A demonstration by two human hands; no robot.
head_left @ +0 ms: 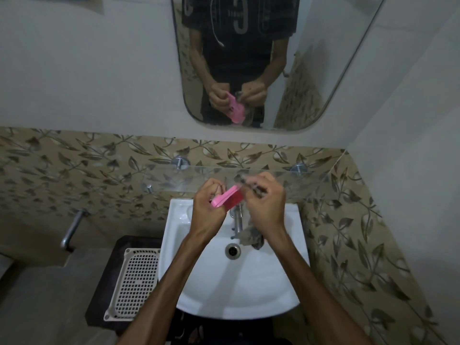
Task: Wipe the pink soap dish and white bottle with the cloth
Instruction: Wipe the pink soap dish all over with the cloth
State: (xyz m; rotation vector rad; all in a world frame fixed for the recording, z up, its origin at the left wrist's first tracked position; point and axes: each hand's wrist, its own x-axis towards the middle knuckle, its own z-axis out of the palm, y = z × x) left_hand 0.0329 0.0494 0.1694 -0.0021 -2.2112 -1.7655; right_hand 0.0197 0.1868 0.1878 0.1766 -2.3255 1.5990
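Note:
My left hand (pixel 207 207) grips the pink soap dish (pixel 227 198) and holds it tilted above the back of the white sink (pixel 249 282). My right hand (pixel 265 202) is closed on a grey-brown cloth (pixel 251 234), pressed against the right end of the dish. The cloth's loose end hangs down beside the tap. My right hand is blurred. No white bottle is in view. The mirror (pixel 249 58) shows both hands with the dish and the cloth.
A chrome tap (pixel 237 220) rises at the sink's back, and the drain (pixel 233 250) lies below it. A glass shelf (pixel 286 180) on metal pegs spans the tiled wall just behind my hands. A white perforated tray (pixel 135 282) rests on a dark stand at left.

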